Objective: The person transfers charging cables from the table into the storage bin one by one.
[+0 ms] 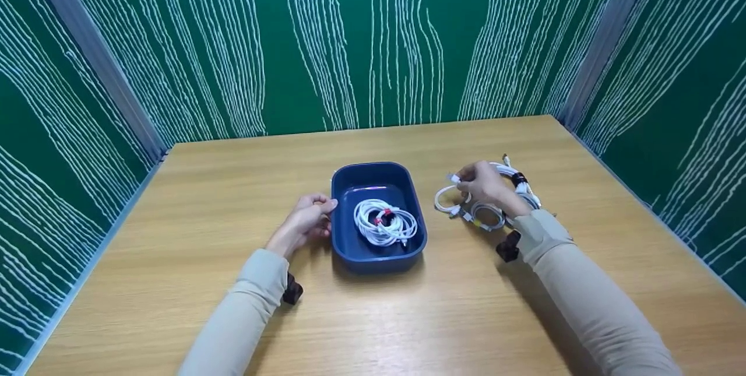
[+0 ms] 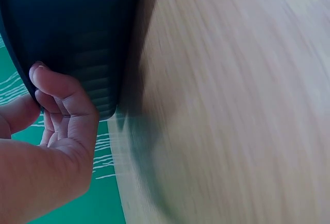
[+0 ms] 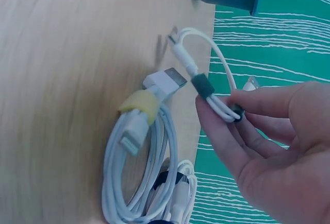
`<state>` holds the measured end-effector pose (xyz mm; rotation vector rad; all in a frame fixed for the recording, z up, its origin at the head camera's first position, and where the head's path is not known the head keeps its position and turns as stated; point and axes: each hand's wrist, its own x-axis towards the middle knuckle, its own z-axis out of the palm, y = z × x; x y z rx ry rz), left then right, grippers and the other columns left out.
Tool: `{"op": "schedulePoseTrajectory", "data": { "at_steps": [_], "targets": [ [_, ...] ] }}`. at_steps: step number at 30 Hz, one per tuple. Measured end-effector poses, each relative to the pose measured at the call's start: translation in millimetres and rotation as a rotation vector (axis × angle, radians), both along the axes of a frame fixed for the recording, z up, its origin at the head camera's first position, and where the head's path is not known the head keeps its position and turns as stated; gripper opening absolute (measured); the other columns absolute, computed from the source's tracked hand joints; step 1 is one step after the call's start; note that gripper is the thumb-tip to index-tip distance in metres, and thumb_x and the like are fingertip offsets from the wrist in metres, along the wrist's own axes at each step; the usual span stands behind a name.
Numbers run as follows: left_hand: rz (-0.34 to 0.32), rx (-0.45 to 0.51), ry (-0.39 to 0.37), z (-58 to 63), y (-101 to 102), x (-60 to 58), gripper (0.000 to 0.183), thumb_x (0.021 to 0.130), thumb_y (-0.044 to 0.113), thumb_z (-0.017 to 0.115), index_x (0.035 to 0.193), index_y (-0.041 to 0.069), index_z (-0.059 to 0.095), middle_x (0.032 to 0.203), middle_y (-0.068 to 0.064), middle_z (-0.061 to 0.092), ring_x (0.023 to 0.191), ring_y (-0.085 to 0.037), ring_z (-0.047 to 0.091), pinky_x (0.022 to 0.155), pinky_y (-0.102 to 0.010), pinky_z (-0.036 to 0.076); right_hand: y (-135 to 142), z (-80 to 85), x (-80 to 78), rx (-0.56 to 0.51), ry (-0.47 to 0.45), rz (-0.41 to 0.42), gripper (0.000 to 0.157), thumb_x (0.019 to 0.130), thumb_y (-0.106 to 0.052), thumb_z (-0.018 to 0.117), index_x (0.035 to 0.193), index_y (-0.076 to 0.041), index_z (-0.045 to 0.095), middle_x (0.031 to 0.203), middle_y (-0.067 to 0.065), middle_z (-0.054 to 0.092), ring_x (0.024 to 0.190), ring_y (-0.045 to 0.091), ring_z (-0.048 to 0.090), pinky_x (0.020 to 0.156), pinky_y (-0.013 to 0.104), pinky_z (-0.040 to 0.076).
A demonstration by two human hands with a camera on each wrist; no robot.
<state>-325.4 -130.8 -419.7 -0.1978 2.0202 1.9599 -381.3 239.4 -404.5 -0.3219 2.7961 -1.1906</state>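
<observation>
In the head view my left hand (image 1: 306,218) holds the left wall of a dark blue plastic bin (image 1: 379,266), thumb at the rim and fingers against the outside. A coiled white cable (image 1: 368,235) with red ties lies inside the bin. To the right, my right hand (image 1: 486,185) pinches a short white charging cable (image 3: 203,35) between thumb and fingers. Dark green straps (image 3: 202,86) bind it, and one connector points away from the hand. Close beneath lies a coiled white USB cable (image 3: 109,183) with a yellow strap (image 3: 142,104).
More white cables (image 1: 502,167), one with a black tie (image 1: 518,178), lie beyond and partly behind the right hand. The wooden table (image 1: 233,189) meets green walls (image 1: 303,44) with white lines at the back and sides.
</observation>
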Motion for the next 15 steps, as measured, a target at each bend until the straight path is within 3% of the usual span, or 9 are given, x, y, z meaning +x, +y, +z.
{"op": "schedulePoseTrajectory", "data": {
  "at_steps": [8, 15],
  "targets": [
    [0.0, -0.005, 0.006, -1.8, 0.3, -1.2, 0.01, 0.099, 0.016, 0.053, 0.096, 0.009, 0.047, 0.068, 0.0, 0.048, 0.051, -0.012, 0.046, 0.047, -0.021, 0.041, -0.2, 6.7, 3.1, -0.092, -0.088, -0.022, 0.024, 0.094, -0.001, 0.056, 0.115, 0.011, 0.059, 0.104, 0.026, 0.064, 0.074, 0.015, 0.065, 0.063, 0.021, 0.054],
    [-0.011, -0.015, 0.024, -2.2, 0.5, -1.1, 0.009, 0.099, 0.016, 0.052, 0.096, 0.009, 0.047, 0.068, 0.0, 0.047, 0.051, -0.012, 0.046, 0.046, -0.02, 0.041, -3.1, 15.2, 5.7, -0.159, -0.128, -0.004, 0.026, 0.094, -0.002, 0.056, 0.117, 0.011, 0.058, 0.1, 0.021, 0.065, 0.072, 0.012, 0.064, 0.064, 0.022, 0.057]
  ]
}}
